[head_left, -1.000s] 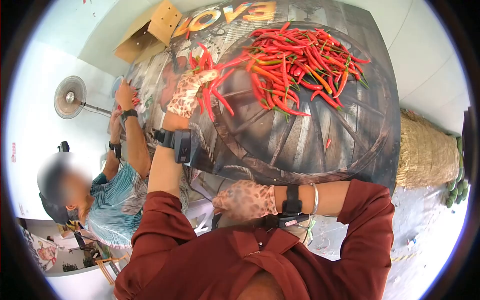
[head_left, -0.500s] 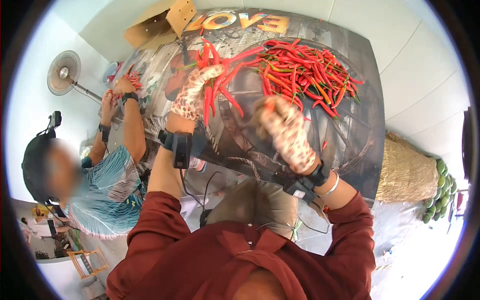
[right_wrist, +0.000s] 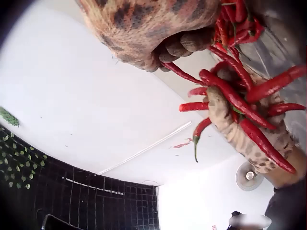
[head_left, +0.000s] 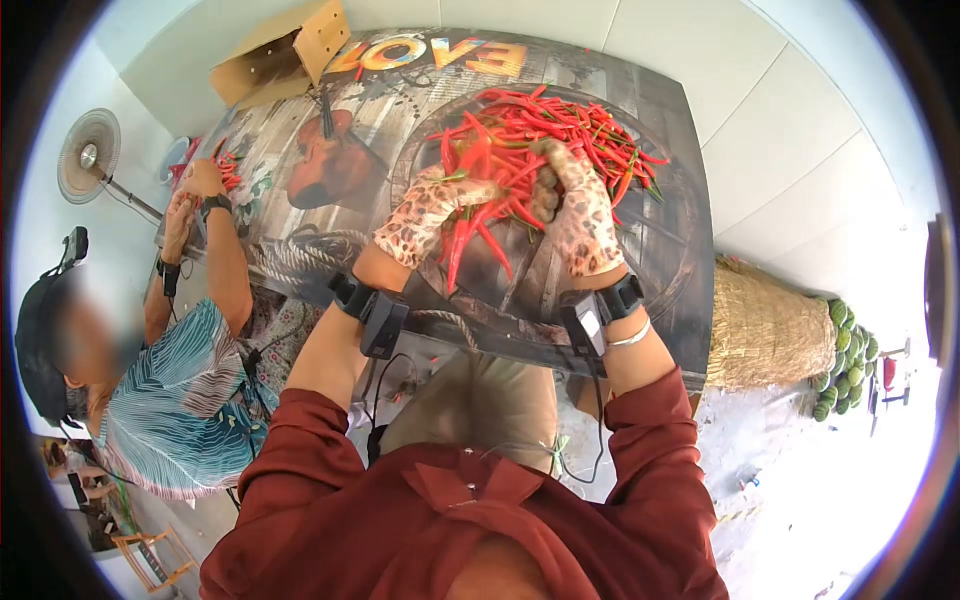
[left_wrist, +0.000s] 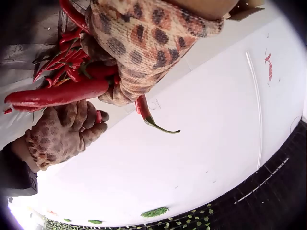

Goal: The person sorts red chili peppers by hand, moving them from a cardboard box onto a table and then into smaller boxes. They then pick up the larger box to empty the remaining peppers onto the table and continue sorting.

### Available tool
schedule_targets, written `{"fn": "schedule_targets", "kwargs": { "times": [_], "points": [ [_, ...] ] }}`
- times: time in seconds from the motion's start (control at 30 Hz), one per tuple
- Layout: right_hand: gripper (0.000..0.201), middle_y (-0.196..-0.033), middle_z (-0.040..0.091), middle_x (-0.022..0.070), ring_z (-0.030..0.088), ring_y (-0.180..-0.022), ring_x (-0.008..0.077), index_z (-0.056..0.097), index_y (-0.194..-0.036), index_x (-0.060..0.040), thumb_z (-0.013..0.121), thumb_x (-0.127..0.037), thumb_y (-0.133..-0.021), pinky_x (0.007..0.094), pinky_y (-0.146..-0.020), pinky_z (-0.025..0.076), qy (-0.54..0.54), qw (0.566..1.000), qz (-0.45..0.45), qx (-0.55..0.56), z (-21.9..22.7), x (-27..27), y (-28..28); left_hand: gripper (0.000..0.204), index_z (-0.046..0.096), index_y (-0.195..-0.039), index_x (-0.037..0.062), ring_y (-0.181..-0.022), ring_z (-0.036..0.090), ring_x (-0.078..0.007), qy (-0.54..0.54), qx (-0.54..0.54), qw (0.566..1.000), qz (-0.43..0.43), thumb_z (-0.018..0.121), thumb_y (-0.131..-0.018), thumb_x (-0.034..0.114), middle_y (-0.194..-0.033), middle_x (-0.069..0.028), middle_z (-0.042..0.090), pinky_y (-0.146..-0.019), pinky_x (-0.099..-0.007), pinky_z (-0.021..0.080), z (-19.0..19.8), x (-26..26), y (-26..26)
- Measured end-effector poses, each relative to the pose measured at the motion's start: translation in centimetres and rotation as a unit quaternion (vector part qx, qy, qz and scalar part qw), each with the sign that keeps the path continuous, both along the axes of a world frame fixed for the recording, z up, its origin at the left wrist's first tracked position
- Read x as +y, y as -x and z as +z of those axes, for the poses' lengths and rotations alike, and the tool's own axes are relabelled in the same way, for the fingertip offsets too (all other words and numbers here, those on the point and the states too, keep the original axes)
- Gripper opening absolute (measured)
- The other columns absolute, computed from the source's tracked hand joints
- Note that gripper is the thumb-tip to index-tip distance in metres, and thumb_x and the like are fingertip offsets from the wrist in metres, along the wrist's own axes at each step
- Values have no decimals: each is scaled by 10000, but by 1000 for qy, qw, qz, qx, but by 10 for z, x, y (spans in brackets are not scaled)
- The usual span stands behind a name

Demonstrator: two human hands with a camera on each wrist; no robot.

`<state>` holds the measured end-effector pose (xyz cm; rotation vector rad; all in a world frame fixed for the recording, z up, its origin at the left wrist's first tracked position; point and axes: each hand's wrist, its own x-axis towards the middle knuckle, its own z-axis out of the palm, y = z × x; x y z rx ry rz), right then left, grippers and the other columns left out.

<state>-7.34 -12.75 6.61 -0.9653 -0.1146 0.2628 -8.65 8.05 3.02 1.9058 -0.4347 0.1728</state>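
Observation:
My left hand (head_left: 425,220), in a spotted glove, grips a loose bunch of red chili peppers (right_wrist: 240,103) whose ends stick out on both sides of the fist. Beside it over the table is my right hand (head_left: 585,220), gloved alike, its dark fingers curled in toward the bunch. In the right wrist view one thin red chili (right_wrist: 182,73) runs out from those curled fingertips toward the left hand's bunch. A red bit shows between the right fingers in the left wrist view. Just beyond both hands lies a big pile of red chilies (head_left: 600,135), some orange or greenish.
The table (head_left: 650,270) has a printed wheel, violin and letters. An open cardboard box (head_left: 285,60) stands at its far left corner. On the left another person (head_left: 185,390) handles chilies near a fan (head_left: 88,155). A straw-coloured bale (head_left: 765,325) stands off the right edge.
My right hand has risen from near my lap over the table and come beside the left hand. The left hand, still gripping its bunch, has moved right toward the pile.

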Motion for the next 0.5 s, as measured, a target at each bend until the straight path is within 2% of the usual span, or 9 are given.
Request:
{"fn": "schedule_targets", "kwargs": {
  "times": [0.07, 0.1, 0.13, 0.23, 0.27, 0.37, 0.43, 0.47, 0.5],
  "points": [
    [228, -653, 448, -24, 412, -516, 82, 582, -950, -36, 516, -254, -931, 232, -453, 321, 8, 997, -76, -18, 5, -7, -2, 289, 694, -967, 46, -936, 582, -137, -119, -115, 986, -29, 723, -750, 235, -957, -64, 653, -821, -275, 451, 6, -2, 0],
    [227, -668, 474, -15, 433, -519, 95, 582, -928, -35, 519, -252, -930, 236, -466, 336, 12, 994, -97, -49, 2, -14, -8, 291, 692, -966, 34, -917, 587, -122, 45, 100, 993, 35, 714, -762, 240, -950, -54, 657, -812, -262, 450, 10, -5, 1],
    [209, -786, 565, 40, 543, -648, 166, 577, -908, -37, 499, -228, -936, 294, -585, 458, 31, 991, -115, -63, -1, -21, -15, 294, 690, -966, 22, -898, 593, -106, 206, 307, 925, 95, 705, -773, 245, -943, -43, 661, -804, -249, 450, 18, -10, 3],
    [198, -937, 602, 101, 587, -857, 237, 570, -916, -31, 474, -202, -941, 408, -762, 512, -77, 996, -46, 21, -20, -20, -17, 276, 688, -950, 11, -870, 603, -100, 171, 100, 980, 36, 705, -779, 227, -915, -28, 667, -772, -230, 453, 28, -15, 13],
    [275, -999, 603, 141, 580, -937, 266, 583, -970, 4, 459, -240, -950, 463, -859, 488, -76, 997, -12, 28, -23, -15, -9, 273, 684, -956, 12, -877, 601, -106, 286, 250, 924, 49, 707, -780, 219, -947, -40, 662, -759, -232, 456, 49, -23, 15],
    [384, -1204, 522, 234, 536, -1110, 312, 486, -1163, 72, 453, -247, -952, 450, -908, 472, -114, 990, 81, 24, -24, 1, 2, 430, 630, -1127, 88, -849, 599, -136, 362, 257, 896, -15, 734, -724, 196, -994, -47, 646, -700, -281, 471, 40, -34, 1],
    [405, -1230, 504, 218, 534, -1110, 298, 442, -1220, 62, 436, -246, -957, 423, -932, 463, -73, 994, 47, 64, -19, 4, 10, 383, 636, -1098, 70, -858, 605, -151, 272, 260, 926, 15, 713, -735, 162, -962, -30, 656, -700, -295, 481, 31, -36, -9],
    [405, -1222, 511, 201, 537, -1100, 285, 436, -1230, 52, 432, -250, -960, 412, -928, 466, 169, 976, 9, -136, -24, 3, 10, 343, 641, -1063, 57, -852, 607, -157, 191, 190, 961, 61, 703, -747, 173, -954, -30, 657, -704, -299, 486, 40, -45, -6],
    [405, -1214, 519, 184, 539, -1090, 272, 430, -1240, 42, 428, -254, -963, 402, -923, 468, 392, 861, -29, -324, -30, 2, 8, 307, 647, -1028, 43, -847, 608, -163, 107, 116, 982, 105, 693, -759, 185, -945, -31, 657, -708, -303, 491, 45, -51, -5]
  ]
}}
